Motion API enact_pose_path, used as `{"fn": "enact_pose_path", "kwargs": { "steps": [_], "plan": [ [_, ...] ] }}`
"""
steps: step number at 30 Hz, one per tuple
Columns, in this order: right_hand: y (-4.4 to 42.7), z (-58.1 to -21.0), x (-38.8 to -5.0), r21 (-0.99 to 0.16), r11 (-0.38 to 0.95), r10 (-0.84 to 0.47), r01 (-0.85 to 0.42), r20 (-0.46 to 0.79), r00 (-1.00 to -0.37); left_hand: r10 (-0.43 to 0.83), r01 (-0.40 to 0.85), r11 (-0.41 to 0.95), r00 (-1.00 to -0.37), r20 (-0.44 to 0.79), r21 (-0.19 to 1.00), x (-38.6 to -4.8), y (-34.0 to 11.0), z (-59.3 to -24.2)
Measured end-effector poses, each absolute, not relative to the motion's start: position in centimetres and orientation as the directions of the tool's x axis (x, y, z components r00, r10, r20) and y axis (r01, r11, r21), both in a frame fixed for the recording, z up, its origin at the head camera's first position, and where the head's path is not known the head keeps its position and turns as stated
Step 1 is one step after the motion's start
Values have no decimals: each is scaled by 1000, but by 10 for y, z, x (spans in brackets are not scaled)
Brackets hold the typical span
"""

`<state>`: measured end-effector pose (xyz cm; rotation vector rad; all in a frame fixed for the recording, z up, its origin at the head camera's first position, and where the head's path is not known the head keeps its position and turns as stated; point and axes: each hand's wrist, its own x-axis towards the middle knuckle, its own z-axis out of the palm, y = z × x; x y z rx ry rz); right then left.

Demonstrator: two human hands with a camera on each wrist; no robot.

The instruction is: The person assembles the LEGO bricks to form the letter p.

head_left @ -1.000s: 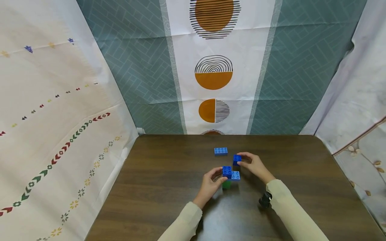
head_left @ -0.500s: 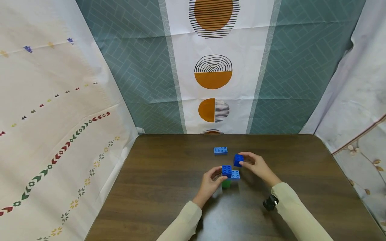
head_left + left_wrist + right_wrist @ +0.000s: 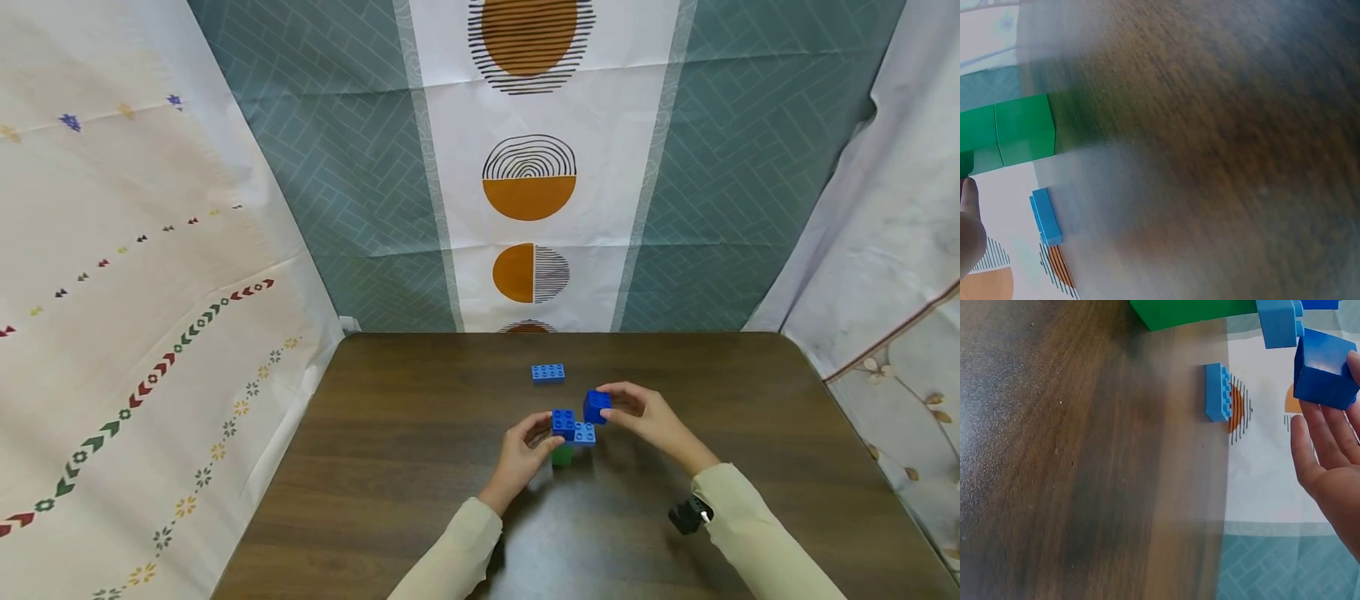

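In the head view, my left hand [image 3: 521,457] holds a small stack at its upper end, fingers behind and thumb in front of a dark blue brick [image 3: 563,423]. Under that brick, a light blue brick [image 3: 585,433] juts out to the right with bare studs on top. Green bricks [image 3: 1025,128] form the lower part of the stack. My right hand [image 3: 651,419] pinches a second dark blue brick [image 3: 1325,369] between thumb and fingers. It hangs tilted, just right of and above the light blue brick's bare studs; whether they touch I cannot tell.
Farther back on the brown wooden table [image 3: 405,417] lies a light blue brick [image 3: 548,373] with two rows of studs. Patterned cloths hang behind the table and along both sides. A black device [image 3: 688,515] sits on my right wrist.
My right hand has shifted a little right and toward me, and the dark blue brick in it has turned. The left hand stays on the stack.
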<state>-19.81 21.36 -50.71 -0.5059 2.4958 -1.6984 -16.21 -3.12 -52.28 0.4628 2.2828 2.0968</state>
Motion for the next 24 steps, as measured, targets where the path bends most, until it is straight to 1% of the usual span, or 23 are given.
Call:
{"fn": "enact_pose_path", "kwargs": {
  "steps": [7,15,24],
  "plan": [
    [216,-507,-195,-912,323,-342,-253,137,-930,228,237,60,-949,218,970,-163,-32,-524],
    [215,-501,-186,-920,308,-369,-244,121,-922,222,224,57,-953,207,973,-163,-31,-524],
    [216,-502,-184,-906,320,-385,-278,144,-912,225,237,48,-949,221,970,-164,-31,-524]
  ]
}}
